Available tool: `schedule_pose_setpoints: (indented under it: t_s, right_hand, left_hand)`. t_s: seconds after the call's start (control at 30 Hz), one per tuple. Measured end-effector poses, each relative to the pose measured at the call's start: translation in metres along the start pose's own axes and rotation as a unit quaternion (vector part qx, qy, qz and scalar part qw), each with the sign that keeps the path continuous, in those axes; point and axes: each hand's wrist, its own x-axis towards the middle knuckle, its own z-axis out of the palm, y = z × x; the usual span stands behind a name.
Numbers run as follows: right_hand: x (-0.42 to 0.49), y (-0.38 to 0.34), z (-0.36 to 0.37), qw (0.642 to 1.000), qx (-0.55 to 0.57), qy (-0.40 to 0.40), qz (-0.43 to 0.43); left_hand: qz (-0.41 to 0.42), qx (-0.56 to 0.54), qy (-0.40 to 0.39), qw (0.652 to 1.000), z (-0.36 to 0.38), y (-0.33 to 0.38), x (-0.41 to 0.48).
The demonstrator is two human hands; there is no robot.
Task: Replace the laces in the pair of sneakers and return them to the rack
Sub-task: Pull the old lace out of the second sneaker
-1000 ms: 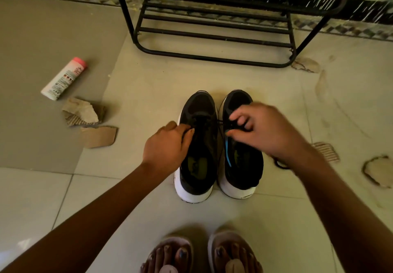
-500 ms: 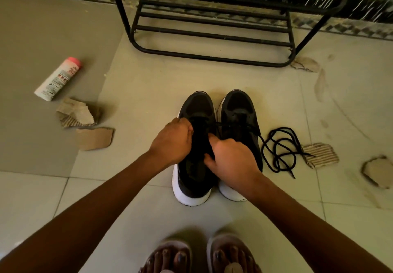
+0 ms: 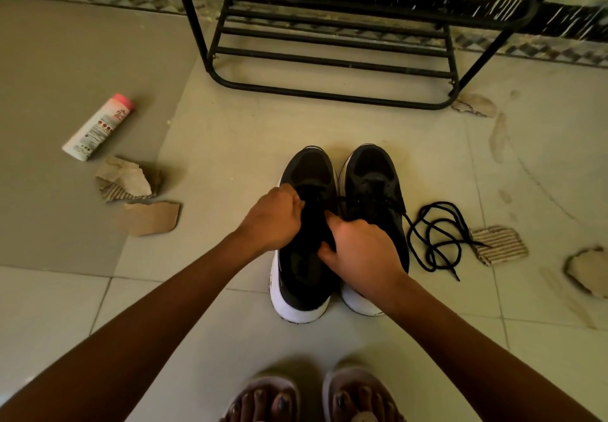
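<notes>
Head view: both forearms reach forward and down to the left sneaker [image 3: 307, 171]. It stands on the floor [image 3: 230, 132] close against the right sneaker [image 3: 370, 175], toes toward the black rack [image 3: 329, 61]. The left hand [image 3: 273, 216] has its fingers curled into the lacing area, and the right hand [image 3: 360, 247] grips the dark upper at the opening. Whether either pinches a lace I cannot tell, black on black. A loose black lace [image 3: 437, 240] lies coiled just beside the right sneaker. A white bottle [image 3: 98, 127] with a pink cap lies on its side, its print too small to read.
</notes>
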Motion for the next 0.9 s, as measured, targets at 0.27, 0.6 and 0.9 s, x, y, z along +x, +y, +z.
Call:
schedule_pose_setpoints:
  t_s: [0.27,0.6,0.9]
  right_hand:
    - [-0.001,-0.006,0.0,0.999,-0.015,-0.005,0.035]
    - [0.0,-0.008,-0.004,0.997,0.028,-0.016,0.076]
    - [0.001,-0.004,-0.003,0.996,0.037,-0.019,0.079]
  left_hand:
    - [-0.024,-0.283,-0.004,0.959,-0.011,0.004,0.001]
    - [0.072,0.136,0.313,0.937,-0.077,-0.036,0.005]
    - [0.012,0.143,0.402,0.904,-0.11,-0.066,0.009]
